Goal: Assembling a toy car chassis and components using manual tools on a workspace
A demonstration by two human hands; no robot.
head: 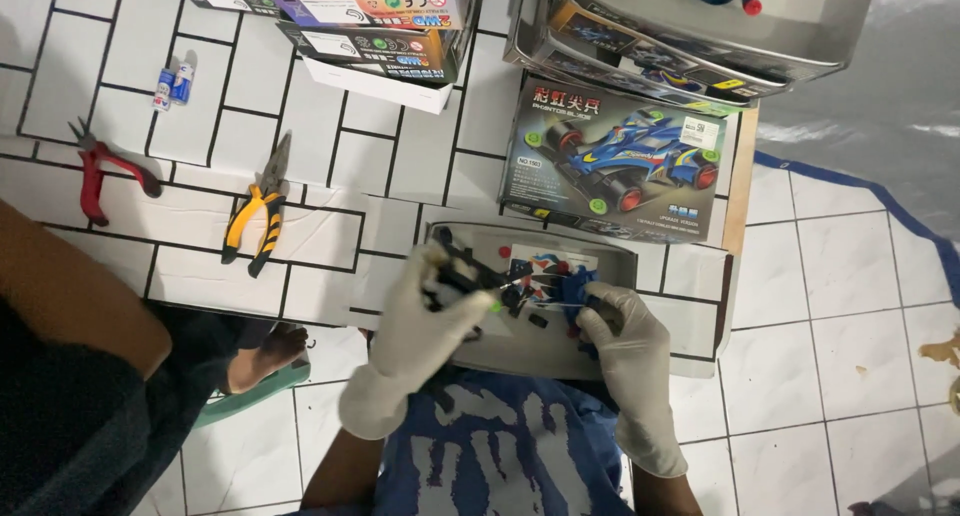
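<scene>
Left hand (430,321) grips black chassis (462,276); right hand (620,331) pinches blue part (573,294); toy-car box (615,161) behind tray (610,261).

Obscured or incomplete items:
- Small black part under left hand (425,321): mostly covered by glove; shape indeterminate.
- Blue part in right hand (625,341): fingers hide most.
- Tray (600,261): near rim hidden behind both hands.
- Stacked boxes (375,26), 12 o'clock: cut by top edge.
- Second person's arm (70,296), 9 o'clock: cropped at left edge.
</scene>
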